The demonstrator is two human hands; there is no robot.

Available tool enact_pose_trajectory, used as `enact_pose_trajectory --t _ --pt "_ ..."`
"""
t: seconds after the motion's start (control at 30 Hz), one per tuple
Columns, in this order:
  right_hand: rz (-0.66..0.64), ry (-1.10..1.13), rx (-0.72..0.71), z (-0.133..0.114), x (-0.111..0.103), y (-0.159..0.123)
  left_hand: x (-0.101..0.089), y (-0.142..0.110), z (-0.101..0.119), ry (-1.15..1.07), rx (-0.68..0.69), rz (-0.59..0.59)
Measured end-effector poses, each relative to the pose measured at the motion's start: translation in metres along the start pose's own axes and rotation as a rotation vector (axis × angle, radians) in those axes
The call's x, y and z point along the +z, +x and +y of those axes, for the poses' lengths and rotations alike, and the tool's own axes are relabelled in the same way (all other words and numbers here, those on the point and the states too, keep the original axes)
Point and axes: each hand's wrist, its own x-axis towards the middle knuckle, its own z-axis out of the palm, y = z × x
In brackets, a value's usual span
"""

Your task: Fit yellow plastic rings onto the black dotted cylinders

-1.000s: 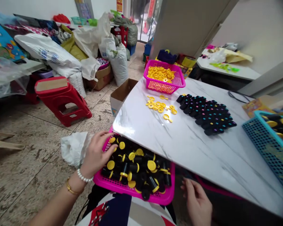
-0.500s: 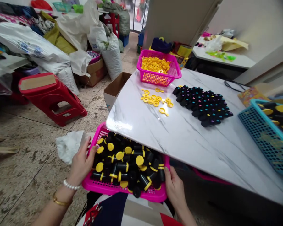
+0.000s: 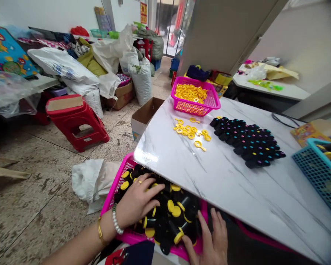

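A pink plastic basket rests at my lap, partly under the table's edge. It is heaped with small black cylinders with yellow caps. My left hand lies over the heap with its fingers spread, touching the pieces. At the basket's right side is my right hand, fingers apart, thumb beside a capped cylinder. Neither hand is closed around anything. On the white marbled table lie loose yellow ring-shaped pieces with short handles and a block of black pieces with coloured dots.
A pink basket of yellow pieces stands at the table's far end, a teal basket at its right. On the floor are an open cardboard box, a red stool and a white bag. Stuffed sacks stand behind.
My left hand has let go of the basket's left rim and moved right onto the black pieces. My right hand has released the right rim and spread its fingers. The view has shifted.
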Motion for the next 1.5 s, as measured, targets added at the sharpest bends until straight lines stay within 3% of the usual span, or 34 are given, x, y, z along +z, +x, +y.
enact_pose_trajectory --t 0.1,0.23,0.43,0.57,0.67,0.8,0.9,1.07,1.23,1.33,1.43,1.5 --pt "-0.078 0.048 -0.139 -0.006 -0.006 0.024 -0.004 -0.012 -0.015 -0.009 -0.092 0.062" --pt "-0.381 0.148 -0.346 -0.014 0.001 0.053 -0.002 -0.018 -0.029 0.033 -0.167 0.036" --pt "-0.541 0.15 -0.376 -0.042 0.013 0.085 0.006 0.004 -0.053 0.03 -0.284 0.073" --pt "-0.588 0.206 -0.404 -0.048 0.015 0.099 0.001 0.002 -0.049 -0.042 -0.27 0.129" --pt "-0.552 0.314 -0.43 -0.035 0.008 0.095 -0.005 -0.014 -0.03 -0.056 -0.182 0.162" --pt "-0.53 0.331 -0.469 -0.009 -0.011 0.072 -0.006 -0.035 -0.008 -0.033 0.056 -0.025" --pt "-0.592 0.203 -0.499 -0.002 -0.015 0.057 0.0 -0.035 -0.006 0.063 0.004 -0.045" --pt "-0.551 0.183 -0.418 -0.031 0.006 0.069 0.014 -0.011 -0.017 0.123 -0.162 0.116" --pt "-0.489 0.231 -0.322 -0.047 0.015 0.089 0.023 -0.003 -0.018 0.233 -0.045 0.11" --pt "-0.471 0.217 -0.4 -0.036 0.013 0.085 0.024 -0.01 -0.02 0.384 0.113 0.046" --pt "-0.318 0.211 -0.563 -0.023 0.006 0.087 0.016 -0.01 -0.022 0.459 0.218 0.138" --pt "-0.216 0.27 -0.648 -0.016 -0.008 0.097 0.005 -0.001 -0.02 0.397 0.253 0.183"
